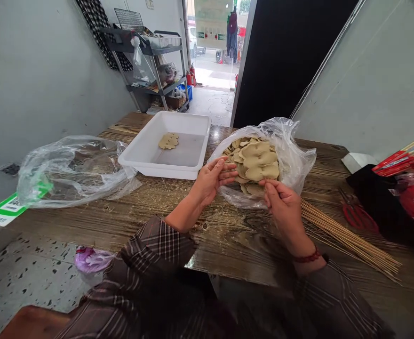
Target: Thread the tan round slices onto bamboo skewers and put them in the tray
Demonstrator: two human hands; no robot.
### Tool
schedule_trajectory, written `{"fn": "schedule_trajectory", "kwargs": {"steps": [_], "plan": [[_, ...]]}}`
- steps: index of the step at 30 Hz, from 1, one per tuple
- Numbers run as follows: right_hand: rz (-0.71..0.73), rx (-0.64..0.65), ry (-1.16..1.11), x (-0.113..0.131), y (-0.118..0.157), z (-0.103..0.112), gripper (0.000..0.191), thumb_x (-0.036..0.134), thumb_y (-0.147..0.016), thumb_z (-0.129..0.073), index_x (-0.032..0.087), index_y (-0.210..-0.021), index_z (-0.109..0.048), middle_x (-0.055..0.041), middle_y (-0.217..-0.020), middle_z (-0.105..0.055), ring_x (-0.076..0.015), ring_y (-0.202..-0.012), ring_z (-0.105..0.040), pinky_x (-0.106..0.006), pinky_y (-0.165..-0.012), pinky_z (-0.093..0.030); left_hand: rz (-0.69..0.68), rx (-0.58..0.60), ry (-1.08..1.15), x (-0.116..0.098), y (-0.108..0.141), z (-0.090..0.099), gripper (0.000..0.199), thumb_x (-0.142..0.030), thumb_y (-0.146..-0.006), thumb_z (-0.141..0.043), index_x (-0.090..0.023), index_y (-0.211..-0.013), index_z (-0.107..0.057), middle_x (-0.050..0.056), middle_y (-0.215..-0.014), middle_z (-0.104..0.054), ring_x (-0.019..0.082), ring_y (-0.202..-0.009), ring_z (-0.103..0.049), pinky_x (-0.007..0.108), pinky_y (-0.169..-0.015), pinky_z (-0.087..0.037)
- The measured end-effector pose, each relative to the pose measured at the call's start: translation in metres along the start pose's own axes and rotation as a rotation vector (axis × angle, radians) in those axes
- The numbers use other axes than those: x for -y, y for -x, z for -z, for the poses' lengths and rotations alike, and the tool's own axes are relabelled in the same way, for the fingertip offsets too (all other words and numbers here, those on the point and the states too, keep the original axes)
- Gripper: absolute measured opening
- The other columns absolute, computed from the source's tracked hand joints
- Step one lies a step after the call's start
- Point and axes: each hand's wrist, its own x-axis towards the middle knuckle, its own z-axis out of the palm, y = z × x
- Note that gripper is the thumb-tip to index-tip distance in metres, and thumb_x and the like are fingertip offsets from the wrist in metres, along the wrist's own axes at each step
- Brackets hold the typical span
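My right hand (pixel 284 202) is closed in a pinch at the lower edge of a tan, flat, wavy-edged food piece (pixel 258 162). Whether a skewer runs through it I cannot make out. My left hand (pixel 212 181) is held palm up at the left of that piece, fingers stretched and apart. Behind and below lies a clear plastic bag (pixel 291 155), rolled open, full of similar tan pieces (pixel 237 148). A white plastic tray (pixel 164 172) stands to the left of the bag, with one tan wavy-edged piece (pixel 169 141) on its bottom.
Thin bamboo skewers (pixel 351 240) lie at the right on the wooden table (pixel 150 212). Red-handled scissors (pixel 358 214) rest beside a black box (pixel 376 193) with red-wrapped sticks. A crumpled clear bag (pixel 76 172) lies left, near a green-and-white card (pixel 7 209). A shelf cart (pixel 157 66) stands beyond.
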Motion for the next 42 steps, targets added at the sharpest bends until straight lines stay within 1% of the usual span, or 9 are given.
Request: {"fn": "schedule_trajectory", "kwargs": {"steps": [3, 7, 14, 19, 22, 25, 28, 33, 42], "plan": [[0.017, -0.121, -0.093, 0.004, -0.006, 0.008, 0.027, 0.043, -0.088, -0.061, 0.017, -0.093, -0.07, 0.0066, -0.05, -0.043, -0.0066, -0.042, -0.032, -0.019, -0.036, -0.021, -0.085, -0.051, -0.179, 0.004, -0.006, 0.008, 0.032, -0.035, -0.082, -0.066, -0.014, -0.105, -0.061, 0.007, -0.091, -0.071, 0.013, -0.073, -0.068, 0.025, -0.068, -0.054], [0.037, -0.178, -0.145, 0.006, -0.01, 0.01, 0.028, 0.044, -0.085, -0.065, 0.017, -0.09, -0.07, 0.0046, -0.055, -0.049, -0.0063, -0.044, -0.035, -0.019, -0.036, -0.021, -0.241, -0.025, -0.518, 0.016, -0.014, 0.016, 0.023, -0.029, -0.082, -0.063, -0.013, -0.098, -0.066, 0.006, -0.084, -0.07, 0.013, -0.068, -0.064, 0.026, -0.067, -0.051], [0.057, -0.321, -0.103, 0.005, -0.017, 0.016, 0.036, 0.05, -0.085, -0.062, 0.016, -0.094, -0.067, 0.0073, -0.05, -0.042, -0.0071, -0.041, -0.032, -0.021, -0.037, -0.021, -0.494, 0.006, -0.936, 0.022, -0.015, 0.016, 0.017, -0.025, -0.083, -0.058, -0.017, -0.091, -0.072, 0.006, -0.084, -0.069, 0.019, -0.084, -0.063, 0.03, -0.077, -0.049], [0.078, -0.344, -0.13, 0.004, -0.021, 0.018, 0.037, 0.051, -0.084, -0.063, 0.016, -0.093, -0.067, 0.0066, -0.052, -0.044, -0.008, -0.043, -0.033, -0.022, -0.038, -0.022, -0.615, 0.006, -1.123, 0.013, -0.019, -0.001, 0.02, -0.026, -0.087, -0.054, -0.018, -0.097, -0.07, 0.008, -0.095, -0.069, 0.02, -0.09, -0.062, 0.033, -0.084, -0.049], [0.08, -0.345, -0.134, 0.005, -0.021, 0.017, 0.035, 0.049, -0.084, -0.062, 0.016, -0.092, -0.067, 0.0058, -0.054, -0.045, -0.0085, -0.045, -0.034, -0.022, -0.04, -0.023, -0.73, 0.114, -1.33, 0.009, -0.025, -0.021, 0.029, -0.024, -0.085, -0.057, -0.019, -0.112, -0.066, 0.011, -0.117, -0.066, 0.025, -0.11, -0.058, 0.041, -0.099, -0.044], [0.074, -0.319, -0.124, 0.006, -0.02, 0.016, 0.033, 0.047, -0.087, -0.06, 0.016, -0.093, -0.068, 0.006, -0.053, -0.043, -0.0092, -0.046, -0.034, -0.023, -0.042, -0.025, -0.765, 0.26, -1.501, 0.011, -0.036, -0.037, 0.051, -0.017, -0.078, -0.065, -0.021, -0.128, -0.057, 0.012, -0.143, -0.051, 0.031, -0.134, -0.042, 0.05, -0.112, -0.031], [0.069, -0.29, -0.124, 0.005, -0.02, 0.016, 0.033, 0.047, -0.087, -0.059, 0.016, -0.093, -0.068, 0.0057, -0.052, -0.043, -0.0095, -0.045, -0.034, -0.023, -0.043, -0.026, -0.709, 0.374, -1.545, 0.018, -0.051, -0.041, 0.056, -0.006, -0.076, -0.059, -0.022, -0.129, -0.057, 0.011, -0.149, -0.045, 0.029, -0.141, -0.036, 0.052, -0.117, -0.024], [0.058, -0.279, -0.106, 0.005, -0.02, 0.015, 0.035, 0.049, -0.087, -0.058, 0.016, -0.092, -0.069, 0.0055, -0.052, -0.043, -0.0095, -0.044, -0.033, -0.023, -0.042, -0.027, -0.708, 0.417, -1.423, 0.019, -0.057, -0.024, 0.052, 0.002, -0.08, -0.046, -0.022, -0.123, -0.062, 0.01, -0.142, -0.053, 0.022, -0.137, -0.043, 0.047, -0.115, -0.033], [0.085, -0.259, -0.118, 0.005, -0.017, 0.013, 0.032, 0.045, -0.087, -0.059, 0.015, -0.092, -0.068, 0.0061, -0.052, -0.044, -0.0094, -0.047, -0.037, -0.023, -0.046, -0.029, -0.756, 0.538, -1.388, 0.019, -0.005, 0.013, 0.051, 0.0, -0.081, -0.047, -0.021, -0.125, -0.061, 0.01, -0.145, -0.051, 0.026, -0.141, -0.037, 0.052, -0.114, -0.034]]}}
